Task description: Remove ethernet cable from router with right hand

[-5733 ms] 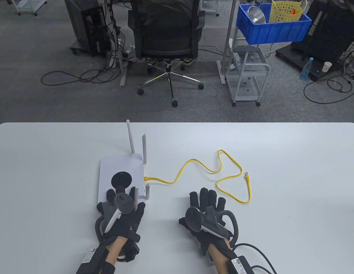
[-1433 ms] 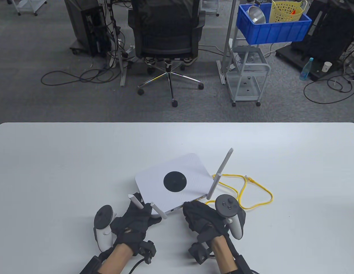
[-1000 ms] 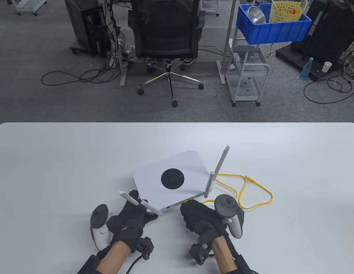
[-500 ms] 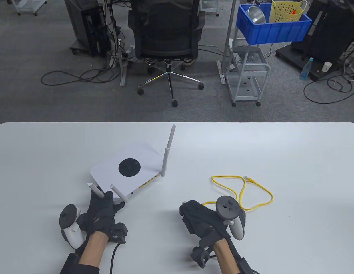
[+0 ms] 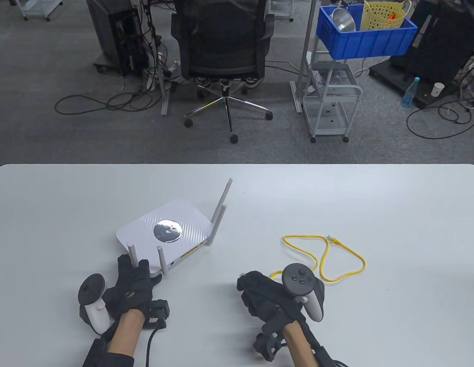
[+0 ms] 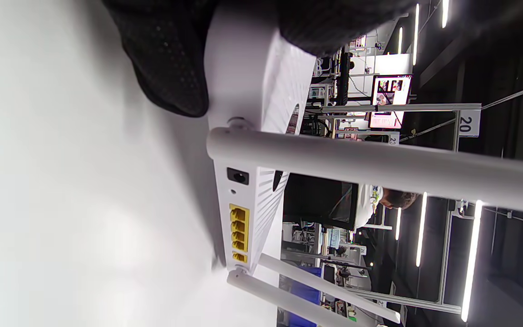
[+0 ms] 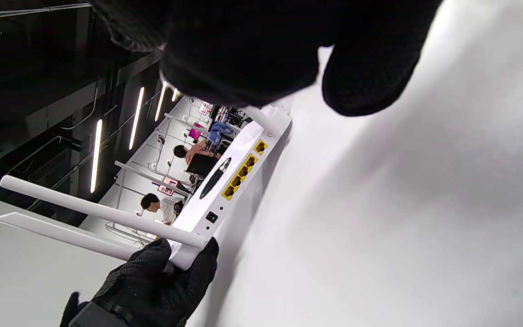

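White table (image 5: 374,198) cut off at both sides and the near edge. White router (image 5: 166,233) left of centre, near corner gripped by the left hand (image 5: 133,286), thumb under and fingers over the edge per the left wrist view; four antennas raised, one of them crossing that view as a blurred bar (image 6: 379,165). Round disc on the router top glaring silver in the table view, any logo there unreadable. Row of yellow ports (image 6: 239,231) on the rear face, all looking vacant, with a dark socket (image 6: 237,176) beside them; no print legible on that face. Yellow cable (image 5: 324,256) lying looped on the table right of centre, well apart from the router, far plug (image 5: 332,240) resting free, near end running under the right hand (image 5: 267,296) and hidden there. Right hand curled into a loose fist on the table, knuckles up; hard to say whether the plug sits pinched inside, since the right wrist view shows only dark glove (image 7: 252,50) at the top. Tracker (image 5: 303,290) covering much of that hand's back. Background sign reading "20" (image 6: 466,123) in the left wrist view, turned sideways; other screens and posters there too small to read.
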A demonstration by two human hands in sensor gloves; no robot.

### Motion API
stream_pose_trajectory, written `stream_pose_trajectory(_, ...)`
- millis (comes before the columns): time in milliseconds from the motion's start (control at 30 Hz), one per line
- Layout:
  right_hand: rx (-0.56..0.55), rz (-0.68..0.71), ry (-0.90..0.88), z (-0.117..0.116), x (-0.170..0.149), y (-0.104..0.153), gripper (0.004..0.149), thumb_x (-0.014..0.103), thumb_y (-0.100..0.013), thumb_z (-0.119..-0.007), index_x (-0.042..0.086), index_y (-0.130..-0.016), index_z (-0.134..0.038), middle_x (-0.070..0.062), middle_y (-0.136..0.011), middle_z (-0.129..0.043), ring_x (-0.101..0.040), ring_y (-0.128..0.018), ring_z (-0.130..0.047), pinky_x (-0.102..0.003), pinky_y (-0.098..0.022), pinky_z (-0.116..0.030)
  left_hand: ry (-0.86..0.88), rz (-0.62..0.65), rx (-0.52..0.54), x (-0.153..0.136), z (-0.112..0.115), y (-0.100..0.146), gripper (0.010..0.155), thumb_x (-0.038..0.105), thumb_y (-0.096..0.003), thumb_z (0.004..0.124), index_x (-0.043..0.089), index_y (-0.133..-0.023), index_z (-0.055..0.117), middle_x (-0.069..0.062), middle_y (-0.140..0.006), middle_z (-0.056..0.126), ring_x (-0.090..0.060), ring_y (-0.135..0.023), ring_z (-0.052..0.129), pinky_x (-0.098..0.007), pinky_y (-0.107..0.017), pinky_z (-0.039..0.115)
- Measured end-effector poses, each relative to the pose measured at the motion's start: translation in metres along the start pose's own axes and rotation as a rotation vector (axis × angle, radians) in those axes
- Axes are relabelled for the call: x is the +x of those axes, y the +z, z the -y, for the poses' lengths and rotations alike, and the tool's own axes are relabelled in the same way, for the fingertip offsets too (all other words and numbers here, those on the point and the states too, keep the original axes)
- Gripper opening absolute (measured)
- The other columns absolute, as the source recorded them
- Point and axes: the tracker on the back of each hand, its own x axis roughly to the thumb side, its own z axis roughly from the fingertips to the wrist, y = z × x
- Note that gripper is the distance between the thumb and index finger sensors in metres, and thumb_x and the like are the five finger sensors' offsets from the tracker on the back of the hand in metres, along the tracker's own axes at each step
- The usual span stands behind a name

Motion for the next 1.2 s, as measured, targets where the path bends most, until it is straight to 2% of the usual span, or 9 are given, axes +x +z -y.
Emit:
stream_pose_trajectory(333,-0.005,-0.004,0.005,0.0,0.0,0.0,0.055,0.046,-0.058,-0.061,0.003,-0.091,-0.074,-0.004,-0.059,-0.091,-0.007,-0.031,-0.093,-0.048,-0.054,-0.082,0.02,-0.033,-0.009,-0.001,0.001,0.0,0.078,0.033,-0.0641,0.071,0.011,-0.109,0.01,-0.025,-0.115,0.044,-0.034,-0.097,0.085,-0.04,-0.07,0.085)
stream_pose_trajectory(467,-0.001,-0.008,0.015,-0.001,0.0,0.0,0.055,0.046,-0.058,-0.061,0.004,-0.091,-0.074,-0.005,-0.06,-0.091,-0.008,-0.031,-0.093,-0.048,-0.055,-0.082,-0.058,-0.019,-0.012,0.004,0.002,0.0,0.078,0.032,-0.064,0.068,0.011,-0.108,0.007,-0.027,-0.116,0.039,-0.033,-0.098,0.083,-0.038,-0.071,0.084)
stream_pose_trajectory(700,0.01,-0.016,0.05,-0.003,0.001,0.0,0.056,0.046,-0.058,-0.061,0.003,-0.092,-0.074,-0.006,-0.061,-0.091,-0.009,-0.032,-0.094,-0.049,-0.055,-0.081,-0.37,0.014,0.072,0.018,0.006,0.007,0.068,0.036,-0.0646,0.062,0.024,-0.112,0.015,-0.031,-0.116,0.039,-0.032,-0.102,0.079,-0.037,-0.071,0.083)
stream_pose_trajectory(900,0.009,-0.019,0.075,-0.004,0.001,0.0,0.056,0.046,-0.058,-0.061,0.003,-0.092,-0.074,-0.006,-0.061,-0.091,-0.009,-0.033,-0.094,-0.049,-0.055,-0.081,-0.737,-0.001,0.176,0.03,0.007,0.01,0.06,0.041,-0.0648,0.065,0.027,-0.115,0.036,-0.021,-0.121,0.034,-0.04,-0.111,0.058,-0.05,-0.078,0.066)
stream_pose_trajectory(1067,0.008,-0.027,0.086,-0.004,0.001,0.0,0.056,0.046,-0.058,-0.061,0.003,-0.093,-0.074,-0.006,-0.061,-0.091,-0.009,-0.033,-0.094,-0.049,-0.056,-0.081,-0.894,-0.056,0.165,0.025,0.012,0.006,0.058,0.045,-0.0628,0.068,0.028,-0.114,0.045,-0.019,-0.124,0.031,-0.048,-0.113,0.039,-0.059,-0.081,0.051)
stream_pose_trajectory(1200,-0.001,-0.026,0.106,-0.003,0.002,0.0,0.056,0.046,-0.058,-0.061,0.003,-0.093,-0.074,-0.007,-0.062,-0.091,-0.01,-0.033,-0.094,-0.049,-0.056,-0.08,-0.96,-0.097,0.129,0.02,0.015,0.002,0.058,0.048,-0.0604,0.069,0.029,-0.112,0.051,-0.019,-0.124,0.029,-0.051,-0.112,0.029,-0.062,-0.08,0.044)
